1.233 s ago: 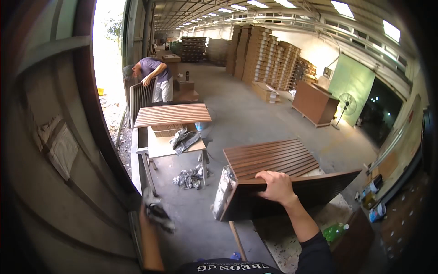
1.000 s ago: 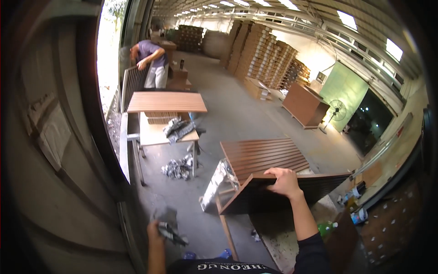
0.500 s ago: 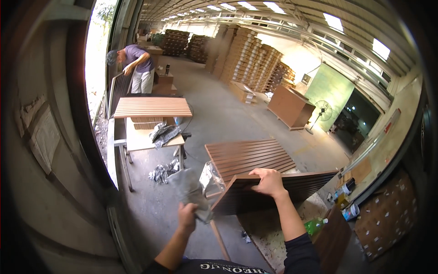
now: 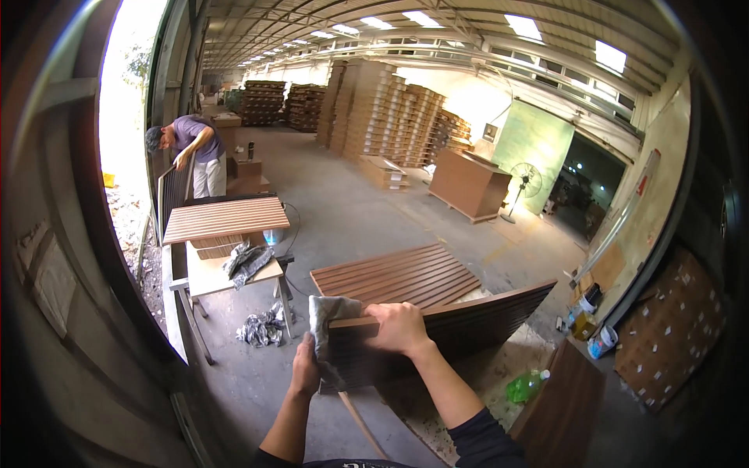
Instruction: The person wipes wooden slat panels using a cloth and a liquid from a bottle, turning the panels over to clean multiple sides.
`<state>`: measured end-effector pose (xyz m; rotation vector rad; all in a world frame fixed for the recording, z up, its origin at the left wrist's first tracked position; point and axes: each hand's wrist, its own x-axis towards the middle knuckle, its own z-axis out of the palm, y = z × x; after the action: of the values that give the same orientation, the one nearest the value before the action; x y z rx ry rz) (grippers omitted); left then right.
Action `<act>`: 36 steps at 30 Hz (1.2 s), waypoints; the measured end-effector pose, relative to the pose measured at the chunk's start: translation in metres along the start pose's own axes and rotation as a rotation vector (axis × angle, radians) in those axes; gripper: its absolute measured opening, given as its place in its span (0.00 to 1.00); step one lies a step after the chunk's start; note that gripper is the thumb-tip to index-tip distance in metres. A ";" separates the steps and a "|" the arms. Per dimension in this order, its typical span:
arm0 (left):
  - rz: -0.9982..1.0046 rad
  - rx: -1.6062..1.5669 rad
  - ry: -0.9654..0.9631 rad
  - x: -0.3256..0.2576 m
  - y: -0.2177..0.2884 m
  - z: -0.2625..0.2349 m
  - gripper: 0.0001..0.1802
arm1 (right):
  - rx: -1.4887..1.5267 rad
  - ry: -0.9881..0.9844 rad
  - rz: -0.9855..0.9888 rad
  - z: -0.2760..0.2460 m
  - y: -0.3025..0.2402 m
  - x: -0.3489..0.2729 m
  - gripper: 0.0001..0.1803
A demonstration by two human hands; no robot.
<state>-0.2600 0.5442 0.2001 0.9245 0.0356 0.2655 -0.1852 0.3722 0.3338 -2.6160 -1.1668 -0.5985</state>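
A dark brown slatted wood panel [image 4: 468,327] stands on its edge in front of me, tilted, its grooved face toward me. My left hand [image 4: 307,365] presses a grey cloth [image 4: 324,321] against the panel's left end, and the cloth wraps over the upper corner. Gripping the panel's top edge close to that corner is my right hand [image 4: 399,327], its fingers bent over the edge. Behind it lies a second slatted panel [image 4: 398,274], reddish brown and flat. A wooden stick or leg [image 4: 363,425] slants down below the cloth.
A green bottle [image 4: 524,387] rests on the worn board at right, beside a brown board [image 4: 563,398]. Buckets [image 4: 602,342] stand farther right. At left, a bench [image 4: 234,281] carries another slatted panel [image 4: 226,218]. Crumpled plastic [image 4: 261,327] lies on the floor. A co-worker [image 4: 195,152] bends over a panel.
My left hand has brought the cloth up from beside the panel onto its left end. My right hand remains on the top edge, and the view has shifted a little to the right.
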 end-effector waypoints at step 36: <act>0.169 0.471 -0.203 0.061 0.049 0.039 0.17 | -0.003 0.033 -0.052 0.023 0.019 0.016 0.18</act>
<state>-0.2056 0.5569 0.2675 1.4224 -0.1754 0.3252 -0.1554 0.3781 0.3196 -2.5758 -1.2285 -0.6511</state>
